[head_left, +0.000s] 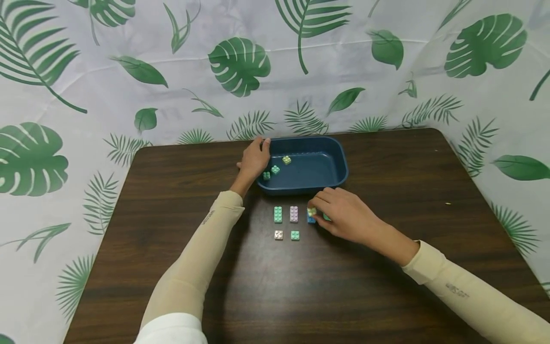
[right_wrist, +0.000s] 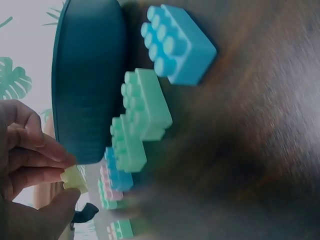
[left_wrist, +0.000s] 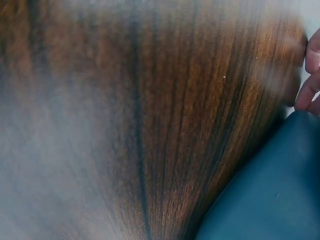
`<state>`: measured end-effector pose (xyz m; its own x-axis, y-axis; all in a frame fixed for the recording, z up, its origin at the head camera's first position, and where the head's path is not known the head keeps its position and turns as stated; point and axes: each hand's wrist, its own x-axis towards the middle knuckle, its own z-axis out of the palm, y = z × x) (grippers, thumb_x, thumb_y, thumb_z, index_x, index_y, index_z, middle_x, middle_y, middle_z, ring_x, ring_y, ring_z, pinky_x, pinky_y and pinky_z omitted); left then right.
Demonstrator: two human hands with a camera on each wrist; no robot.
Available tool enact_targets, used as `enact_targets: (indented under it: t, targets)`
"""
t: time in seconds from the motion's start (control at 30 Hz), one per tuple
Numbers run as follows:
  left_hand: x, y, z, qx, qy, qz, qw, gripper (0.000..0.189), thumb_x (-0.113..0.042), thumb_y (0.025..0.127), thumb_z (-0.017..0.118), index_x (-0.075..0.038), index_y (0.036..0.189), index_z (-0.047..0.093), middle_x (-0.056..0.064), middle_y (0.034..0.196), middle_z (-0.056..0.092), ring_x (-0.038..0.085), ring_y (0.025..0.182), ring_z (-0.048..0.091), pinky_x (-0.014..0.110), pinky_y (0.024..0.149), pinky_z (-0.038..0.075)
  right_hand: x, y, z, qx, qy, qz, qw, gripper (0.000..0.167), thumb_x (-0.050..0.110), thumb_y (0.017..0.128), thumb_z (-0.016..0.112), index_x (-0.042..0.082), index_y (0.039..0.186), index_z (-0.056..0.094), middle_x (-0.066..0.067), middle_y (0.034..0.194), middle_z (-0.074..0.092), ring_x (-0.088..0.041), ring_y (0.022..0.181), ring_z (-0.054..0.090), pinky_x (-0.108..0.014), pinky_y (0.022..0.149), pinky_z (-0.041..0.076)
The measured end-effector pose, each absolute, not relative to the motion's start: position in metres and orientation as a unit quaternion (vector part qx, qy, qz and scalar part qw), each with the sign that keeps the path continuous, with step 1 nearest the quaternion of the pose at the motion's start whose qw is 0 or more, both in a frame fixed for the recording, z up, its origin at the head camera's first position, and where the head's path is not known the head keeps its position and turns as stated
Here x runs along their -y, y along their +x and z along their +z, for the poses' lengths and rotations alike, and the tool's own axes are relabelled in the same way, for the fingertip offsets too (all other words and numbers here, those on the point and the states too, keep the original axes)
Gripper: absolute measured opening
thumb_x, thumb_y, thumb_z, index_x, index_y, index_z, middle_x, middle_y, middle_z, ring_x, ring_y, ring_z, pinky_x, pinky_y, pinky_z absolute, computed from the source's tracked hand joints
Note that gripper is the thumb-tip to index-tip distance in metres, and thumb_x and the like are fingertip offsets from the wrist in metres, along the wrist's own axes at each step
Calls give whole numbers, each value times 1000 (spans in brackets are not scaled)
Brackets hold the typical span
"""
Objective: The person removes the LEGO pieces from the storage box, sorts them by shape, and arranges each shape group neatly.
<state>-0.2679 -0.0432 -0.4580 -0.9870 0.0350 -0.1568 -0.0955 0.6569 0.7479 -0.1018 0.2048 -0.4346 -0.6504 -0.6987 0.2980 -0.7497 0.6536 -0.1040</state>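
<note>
My left hand [head_left: 254,160] grips the left rim of a dark blue tray [head_left: 302,191]; in the left wrist view its fingertips [left_wrist: 311,90] meet the tray's edge. My right hand [head_left: 345,215] pinches a small yellow building block [right_wrist: 75,178] between thumb and fingers. In the head view that block is just over a blue block [head_left: 311,220]; whether they touch I cannot tell. Left of it lie a lilac block [head_left: 294,214] and a long green block [head_left: 278,214]. A beige block [head_left: 279,235] and a small green block [head_left: 295,235] sit nearer me.
Inside the tray lie a yellow block [head_left: 286,159] and two green ones [head_left: 275,169]. Beside the right hand, more green blocks [right_wrist: 147,105] and a light blue block [right_wrist: 192,45] stand in the row, mostly hidden from the head. A leaf-patterned cloth [head_left: 172,110] hangs behind the table.
</note>
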Motion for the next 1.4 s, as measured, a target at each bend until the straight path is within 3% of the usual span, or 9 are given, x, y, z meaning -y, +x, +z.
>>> enact_targets:
  t: [0.43, 0.8, 1.13, 1.4]
  targets:
    - [43, -269, -456, -908, -22, 411, 77, 42, -51, 115, 32, -16, 123, 55, 14, 108, 58, 37, 113, 61, 73, 110, 25, -203, -83, -440, 901, 413, 113, 65, 26, 28, 90, 87, 18, 111, 75, 6, 101, 73, -11, 90, 66, -32, 78, 55]
    - [41, -271, -456, -913, -30, 400, 80, 46, -52, 115, 32, -19, 137, 56, 12, 137, 64, 39, 131, 58, 74, 114, 24, -202, -78, -450, 906, 407, 110, 32, 24, 31, 92, 85, 18, 107, 71, 4, 101, 74, -13, 95, 69, -39, 86, 57]
    - [42, -269, -456, -910, -23, 406, 80, 44, -52, 115, 31, -16, 125, 54, 15, 120, 62, 39, 123, 61, 76, 114, 22, -202, -76, -454, 911, 399, 102, 26, 26, 33, 92, 85, 18, 109, 72, 4, 105, 75, -13, 97, 70, -40, 87, 58]
    - [43, -269, -457, -909, -18, 408, 79, 44, -52, 115, 31, -17, 129, 55, 14, 124, 63, 40, 125, 60, 77, 115, 22, -203, -75, -456, 915, 391, 98, 25, 27, 33, 91, 86, 18, 109, 72, 4, 105, 75, -13, 96, 70, -39, 85, 58]
